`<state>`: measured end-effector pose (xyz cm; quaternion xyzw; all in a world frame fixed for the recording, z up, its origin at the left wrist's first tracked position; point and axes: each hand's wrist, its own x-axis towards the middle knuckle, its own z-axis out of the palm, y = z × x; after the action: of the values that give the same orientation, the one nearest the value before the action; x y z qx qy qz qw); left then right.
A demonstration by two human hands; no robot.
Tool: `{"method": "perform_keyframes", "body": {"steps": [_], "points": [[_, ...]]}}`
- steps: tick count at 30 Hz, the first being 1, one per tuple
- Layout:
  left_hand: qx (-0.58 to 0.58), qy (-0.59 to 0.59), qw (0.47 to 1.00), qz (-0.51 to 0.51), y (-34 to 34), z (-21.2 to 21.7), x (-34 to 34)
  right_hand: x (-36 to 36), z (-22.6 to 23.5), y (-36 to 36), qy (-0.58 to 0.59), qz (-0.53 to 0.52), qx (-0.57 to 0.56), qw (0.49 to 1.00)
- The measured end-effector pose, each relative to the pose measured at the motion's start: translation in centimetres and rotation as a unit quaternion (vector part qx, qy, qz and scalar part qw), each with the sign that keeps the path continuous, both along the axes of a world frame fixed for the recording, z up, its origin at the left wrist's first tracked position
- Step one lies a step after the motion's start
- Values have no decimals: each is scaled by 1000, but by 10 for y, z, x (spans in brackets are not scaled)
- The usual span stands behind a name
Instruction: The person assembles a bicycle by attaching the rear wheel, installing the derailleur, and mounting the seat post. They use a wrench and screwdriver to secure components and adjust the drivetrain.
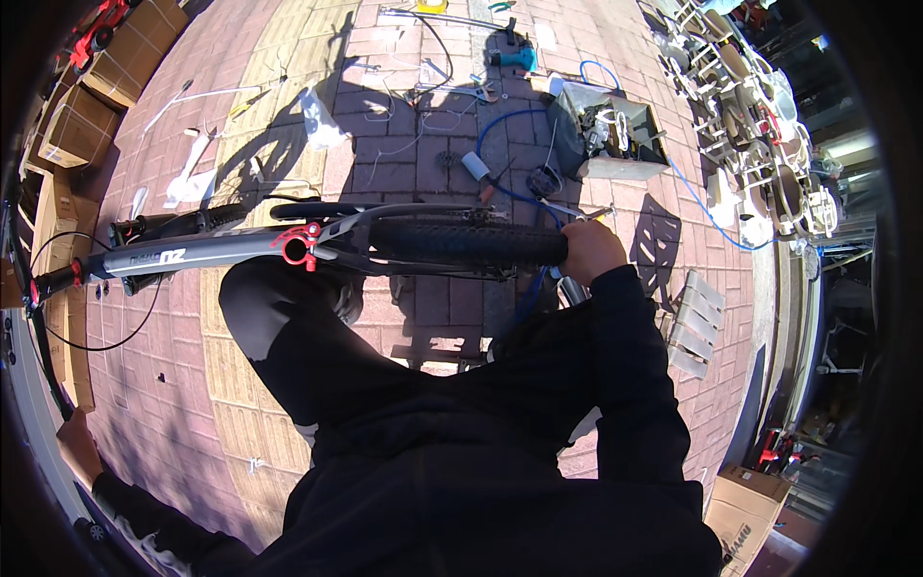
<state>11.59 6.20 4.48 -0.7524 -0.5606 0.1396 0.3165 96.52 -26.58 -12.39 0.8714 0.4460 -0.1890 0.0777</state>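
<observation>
Brick-patterned paving (pixel 171 370), sunlit, crossed by a yellow ribbed strip (pixel 231 413).

Nearest: dark-clad knees, set apart beneath one bicycle (pixel 197 252), grey-framed, lying crosswise before the body, its handlebar (pixel 44 361) at far left, its rear tyre (pixel 461 242), knobbly and black, toward the right.

Right hand (pixel 589 255): closed on the back end of the rear tyre, fingers partly hidden.

Left hand (pixel 79 447): touching the near end of the handlebar; how far its fingers were closed could not be told.

Seat clamp (pixel 298 247), red: mid-frame, untouched.

Step in hand, by judgement: steadying or positioning the bicycle by its two ends. Next move, likewise judged: called for both ends to be guided together, clear of the tools.

Beyond: open metal toolbox (pixel 625 171), loaded; blue hose (pixel 502 117), curving beside it; clear plastic bag (pixel 320 120).

Farther: teal cordless drill (pixel 519 60), lying on the paving; cardboard cartons (pixel 82 130), stacked at upper left.
</observation>
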Motion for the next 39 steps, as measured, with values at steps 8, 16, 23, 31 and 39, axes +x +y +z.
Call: {"method": "perform_keyframes", "body": {"steps": [8, 16, 23, 31, 39], "points": [[0, -25, 997, 68, 13, -16, -45, -7, 63, 36, 149, 85, 133, 976], [75, -261, 947, 170, -18, -7, 18, 5, 49, 63, 122, 50, -7, 991], [94, -320, 928, 166, -38, -4, 51, 3, 27, 47, 149, 27, -2, 988], [92, -459, 877, 107, -41, -11, 51, -83, 66, 112, 205, 74, 156, 963], [98, -416, 900, 85, -40, -16, 23, -50, 67, 140, 331, -98, 356, 868]]}}
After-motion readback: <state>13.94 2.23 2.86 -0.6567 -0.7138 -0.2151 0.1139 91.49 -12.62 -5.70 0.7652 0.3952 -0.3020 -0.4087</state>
